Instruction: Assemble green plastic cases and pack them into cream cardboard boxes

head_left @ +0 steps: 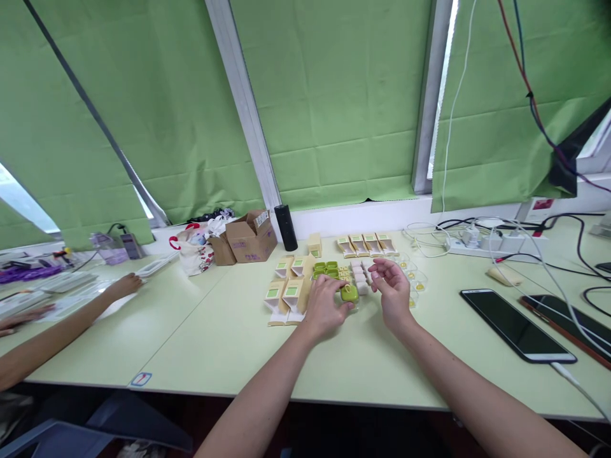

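Observation:
My left hand has its thumb and fingers closed around a small green rounded case with a clear part under it, low over the table. To its right, my right hand is raised with loosely curled fingers apart, and I see nothing in it. White rounded pieces stand in rows just behind and between the hands. Beyond my left hand are green square cases and small yellow-patterned pieces. Open cream cartons stand left of that hand. Clear round-edged pieces with yellow marks lie behind my right hand.
More open cartons line the back, near a black cylinder and a cardboard box. On the right are phones, a power strip and loose cables. Another person's arm reaches over the table at left.

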The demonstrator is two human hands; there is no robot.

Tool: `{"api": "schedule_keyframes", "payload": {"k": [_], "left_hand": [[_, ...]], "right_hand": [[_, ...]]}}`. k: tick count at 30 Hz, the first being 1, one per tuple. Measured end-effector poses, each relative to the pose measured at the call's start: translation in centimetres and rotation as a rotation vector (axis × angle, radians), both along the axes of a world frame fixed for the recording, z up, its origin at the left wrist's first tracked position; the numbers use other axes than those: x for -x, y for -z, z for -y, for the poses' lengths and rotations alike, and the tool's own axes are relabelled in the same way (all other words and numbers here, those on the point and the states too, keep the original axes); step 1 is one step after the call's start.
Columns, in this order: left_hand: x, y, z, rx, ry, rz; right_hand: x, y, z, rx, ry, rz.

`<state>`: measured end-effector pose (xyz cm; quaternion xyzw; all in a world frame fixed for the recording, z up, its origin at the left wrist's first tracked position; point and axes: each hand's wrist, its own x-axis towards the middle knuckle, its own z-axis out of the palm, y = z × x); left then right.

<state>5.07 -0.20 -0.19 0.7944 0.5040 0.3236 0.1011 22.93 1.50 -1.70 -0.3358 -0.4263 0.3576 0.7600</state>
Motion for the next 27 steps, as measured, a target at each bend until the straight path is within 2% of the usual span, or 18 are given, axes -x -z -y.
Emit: {"api": "schedule_keyframes", "payload": {"k": [10,27], "left_hand": [[-0.23,-0.22,0.27,0.013,-0.02,-0.128],[-0.39,-0.78,0.7,0.021,-0.016,-0.273]], "right_hand": [[0.09,-0.07,0.08,0.029,-0.055,-0.054],[0.28,-0.28,0.28,0.048,-0.06,-0.058]]}}
